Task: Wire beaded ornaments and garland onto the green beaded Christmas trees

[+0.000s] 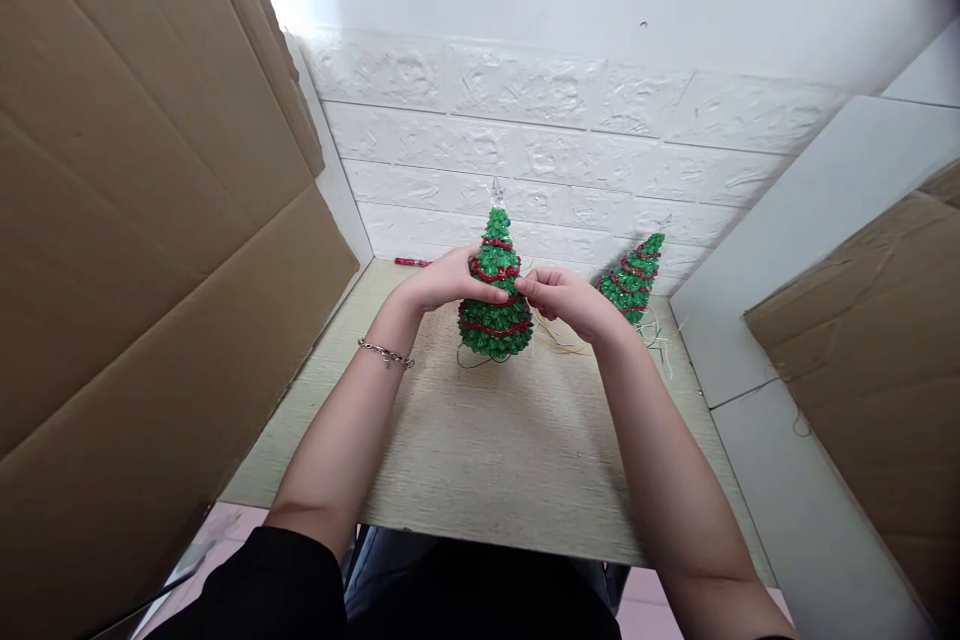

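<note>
A small green beaded Christmas tree [495,325] with red garlands and a clear star on top stands upright on the table, in front of me. My left hand [457,280] is wrapped round its left side at mid-height, thumb across the front. At the tree's right side, my right hand [556,295] has thumb and forefinger pinched together against a red garland. Whatever lies between those fingertips is too small to make out. Thin wire curls out from under the tree's base.
A second beaded tree [634,280] leans at the back right, with loose wires [656,345] around it. A red stick-like item [411,262] lies by the white brick-pattern wall [525,145]. Cardboard [150,220] rises on the left, and more cardboard [862,340] covers the right panel.
</note>
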